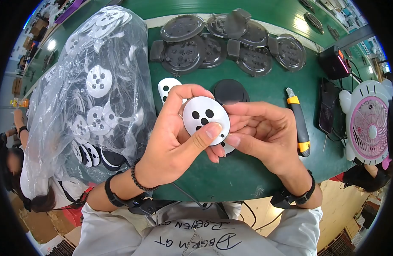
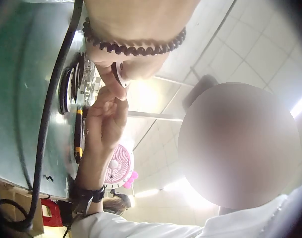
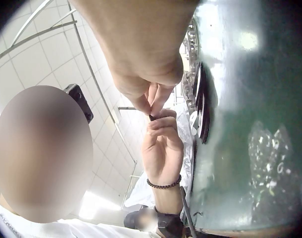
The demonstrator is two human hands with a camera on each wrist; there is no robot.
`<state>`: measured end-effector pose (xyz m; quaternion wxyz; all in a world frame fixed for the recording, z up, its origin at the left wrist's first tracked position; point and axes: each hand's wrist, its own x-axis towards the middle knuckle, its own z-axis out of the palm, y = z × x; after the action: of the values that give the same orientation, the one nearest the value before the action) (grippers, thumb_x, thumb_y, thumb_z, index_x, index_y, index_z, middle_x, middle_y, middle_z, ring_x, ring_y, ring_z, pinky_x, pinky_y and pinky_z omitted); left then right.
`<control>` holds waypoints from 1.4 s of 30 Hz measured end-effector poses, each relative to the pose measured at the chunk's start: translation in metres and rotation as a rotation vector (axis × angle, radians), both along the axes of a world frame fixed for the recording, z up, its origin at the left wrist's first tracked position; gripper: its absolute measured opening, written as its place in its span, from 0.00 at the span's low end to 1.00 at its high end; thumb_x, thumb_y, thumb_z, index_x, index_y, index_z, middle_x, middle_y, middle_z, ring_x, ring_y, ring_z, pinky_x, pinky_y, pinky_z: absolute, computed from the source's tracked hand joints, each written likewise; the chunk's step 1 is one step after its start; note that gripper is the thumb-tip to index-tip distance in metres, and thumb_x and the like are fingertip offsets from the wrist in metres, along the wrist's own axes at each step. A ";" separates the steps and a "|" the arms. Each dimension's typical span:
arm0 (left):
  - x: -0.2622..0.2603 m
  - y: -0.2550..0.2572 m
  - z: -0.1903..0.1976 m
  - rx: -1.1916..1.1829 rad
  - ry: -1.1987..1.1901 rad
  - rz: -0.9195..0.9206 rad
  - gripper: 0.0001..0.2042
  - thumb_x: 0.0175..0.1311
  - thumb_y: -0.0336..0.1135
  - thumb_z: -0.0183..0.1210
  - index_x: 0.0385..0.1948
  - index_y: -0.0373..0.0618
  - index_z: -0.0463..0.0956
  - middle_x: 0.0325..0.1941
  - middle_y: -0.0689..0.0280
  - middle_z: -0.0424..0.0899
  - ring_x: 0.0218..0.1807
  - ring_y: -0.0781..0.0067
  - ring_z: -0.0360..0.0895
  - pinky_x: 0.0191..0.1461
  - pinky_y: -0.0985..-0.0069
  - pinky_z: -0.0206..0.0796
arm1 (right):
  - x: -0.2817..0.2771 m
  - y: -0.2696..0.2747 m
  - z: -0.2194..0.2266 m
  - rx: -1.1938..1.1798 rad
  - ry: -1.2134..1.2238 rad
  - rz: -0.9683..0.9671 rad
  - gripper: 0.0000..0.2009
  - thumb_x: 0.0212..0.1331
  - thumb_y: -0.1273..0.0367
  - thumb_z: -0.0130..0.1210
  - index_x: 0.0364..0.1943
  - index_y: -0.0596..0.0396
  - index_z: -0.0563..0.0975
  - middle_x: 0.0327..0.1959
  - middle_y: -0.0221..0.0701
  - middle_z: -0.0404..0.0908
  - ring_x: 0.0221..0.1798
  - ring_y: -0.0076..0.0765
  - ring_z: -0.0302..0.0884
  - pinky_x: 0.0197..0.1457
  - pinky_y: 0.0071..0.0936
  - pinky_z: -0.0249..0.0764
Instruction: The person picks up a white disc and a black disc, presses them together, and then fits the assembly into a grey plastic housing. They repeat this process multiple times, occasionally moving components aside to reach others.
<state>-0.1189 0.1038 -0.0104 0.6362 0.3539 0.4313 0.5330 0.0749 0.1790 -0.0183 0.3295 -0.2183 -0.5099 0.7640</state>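
Observation:
A white oval disc (image 1: 199, 112) with several black holes is held up over the green table. My left hand (image 1: 173, 138) grips it, thumb across its face and fingers behind. My right hand (image 1: 269, 134) pinches the disc's lower right edge between thumb and fingertips. Seen edge-on in the left wrist view, the disc (image 2: 120, 74) lies between the left hand (image 2: 136, 54) and the right hand (image 2: 104, 121). In the right wrist view the right hand (image 3: 141, 64) meets the left hand (image 3: 163, 148) at a small dark edge; the rest of the disc is hidden there.
A clear plastic bag (image 1: 128, 85) of white discs fills the left side. Grey transparent covers (image 1: 183, 53) lie at the back. Black discs (image 1: 228, 91) and another white disc (image 1: 166, 87) are behind my hands. Rightward are a cutter (image 1: 298, 123), a phone (image 1: 327, 104) and a fan (image 1: 369, 123).

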 end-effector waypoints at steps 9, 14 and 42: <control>0.003 -0.001 -0.009 0.065 0.058 0.029 0.20 0.73 0.30 0.56 0.60 0.44 0.57 0.41 0.59 0.80 0.34 0.74 0.83 0.34 0.78 0.79 | -0.005 -0.008 -0.001 -0.017 -0.091 -0.111 0.18 0.57 0.83 0.63 0.54 0.68 0.78 0.44 0.40 0.86 0.45 0.27 0.86 0.47 0.23 0.84; 0.003 -0.003 -0.010 0.035 0.146 -0.086 0.24 0.72 0.30 0.59 0.64 0.43 0.57 0.52 0.59 0.75 0.51 0.73 0.76 0.53 0.73 0.71 | -0.004 -0.007 0.000 -0.054 -0.092 -0.131 0.18 0.58 0.82 0.64 0.53 0.66 0.77 0.43 0.38 0.86 0.43 0.26 0.86 0.46 0.22 0.84; -0.039 0.011 0.010 0.200 0.602 0.296 0.05 0.74 0.24 0.53 0.46 0.36 0.71 0.51 0.57 0.82 0.51 0.76 0.81 0.56 0.78 0.71 | 0.016 0.005 0.017 0.561 -0.189 -0.173 0.13 0.61 0.83 0.59 0.49 0.65 0.84 0.44 0.36 0.83 0.43 0.24 0.82 0.43 0.19 0.80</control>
<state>-0.1580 0.1149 0.0000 0.3582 0.4895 0.5919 0.5308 0.0906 0.1845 -0.0010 0.3918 -0.2315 -0.7087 0.5390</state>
